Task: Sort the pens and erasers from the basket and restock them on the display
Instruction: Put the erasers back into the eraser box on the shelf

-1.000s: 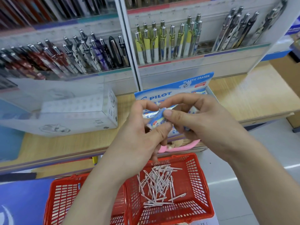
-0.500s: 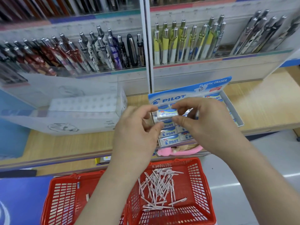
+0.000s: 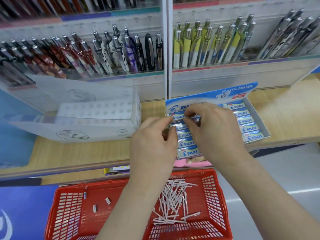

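Observation:
A blue-and-white Pilot eraser (image 3: 178, 116) lies at the top of the left column in the eraser display box (image 3: 259, 118). My left hand (image 3: 152, 142) and my right hand (image 3: 213, 129) both pinch it by its ends, over the box. More wrapped erasers (image 3: 247, 129) fill the box's right column. Below, a red basket (image 3: 216, 201) holds several thin pink pens (image 3: 173, 200). A second red basket (image 3: 69, 213) at the left holds a few small erasers (image 3: 94, 208).
Pen racks (image 3: 112, 52) stand upright behind the wooden shelf (image 3: 285, 108). A clear plastic box with a white tray (image 3: 97, 116) sits left of the eraser box. A pink item (image 3: 190, 163) lies under the shelf edge. Grey floor shows to the right.
Both hands carried the eraser forward from above the basket and lowered it into the box's left column. The view moved closer to the shelf.

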`<state>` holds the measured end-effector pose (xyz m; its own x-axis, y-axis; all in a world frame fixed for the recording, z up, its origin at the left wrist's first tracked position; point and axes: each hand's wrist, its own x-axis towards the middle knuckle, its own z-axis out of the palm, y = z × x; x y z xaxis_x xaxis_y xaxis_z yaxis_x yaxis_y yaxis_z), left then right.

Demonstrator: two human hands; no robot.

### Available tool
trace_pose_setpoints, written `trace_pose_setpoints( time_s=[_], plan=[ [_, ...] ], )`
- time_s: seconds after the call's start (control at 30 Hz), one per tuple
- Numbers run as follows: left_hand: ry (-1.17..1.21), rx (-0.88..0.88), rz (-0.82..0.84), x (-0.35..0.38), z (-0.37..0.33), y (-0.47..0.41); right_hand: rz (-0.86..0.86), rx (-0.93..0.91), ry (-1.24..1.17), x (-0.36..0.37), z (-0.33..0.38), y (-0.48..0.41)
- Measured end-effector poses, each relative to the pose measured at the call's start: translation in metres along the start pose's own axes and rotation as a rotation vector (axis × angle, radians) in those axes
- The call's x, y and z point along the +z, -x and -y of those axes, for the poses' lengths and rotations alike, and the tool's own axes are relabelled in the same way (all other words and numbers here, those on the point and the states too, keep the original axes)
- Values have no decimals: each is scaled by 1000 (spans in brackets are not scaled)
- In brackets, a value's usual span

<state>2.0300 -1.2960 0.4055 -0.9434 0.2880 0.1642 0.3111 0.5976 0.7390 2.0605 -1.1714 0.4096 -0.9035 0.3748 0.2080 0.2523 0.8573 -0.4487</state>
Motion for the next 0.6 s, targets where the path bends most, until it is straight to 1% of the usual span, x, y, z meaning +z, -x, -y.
trace_pose_setpoints(
  time_s=[0.1, 0.17, 0.23, 0.3, 0.37, 0.4, 0.47, 0.53, 0.6],
  plan=[
    [-38, 8, 21, -1, -1, 0, 46, 8, -38, -1, 0, 0],
    [-72, 20, 34, -2, -2, 0, 72, 34, -109, -5, -1, 1],
    [-96, 25, 48, -4, -3, 0, 85, 82, -256, -12, -1, 3],
    [-111, 25, 54, -5, -3, 0, 142, 156, -456, -21, -3, 7],
    [-114, 26, 40, -8, -5, 2, 201, 182, -613, -27, -7, 11],
    [-81, 29, 24, -11, -7, 4, 217, 171, -655, -31, -7, 14],
    [105, -11, 28, -16, -14, 8, 239, 157, -701, -35, -7, 18],
    [353, -104, 104, -20, -21, 9, 286, 170, -712, -38, -6, 20],
    [489, -158, 179, -23, -25, 10, 330, 152, -671, -39, -6, 21]
  ],
)
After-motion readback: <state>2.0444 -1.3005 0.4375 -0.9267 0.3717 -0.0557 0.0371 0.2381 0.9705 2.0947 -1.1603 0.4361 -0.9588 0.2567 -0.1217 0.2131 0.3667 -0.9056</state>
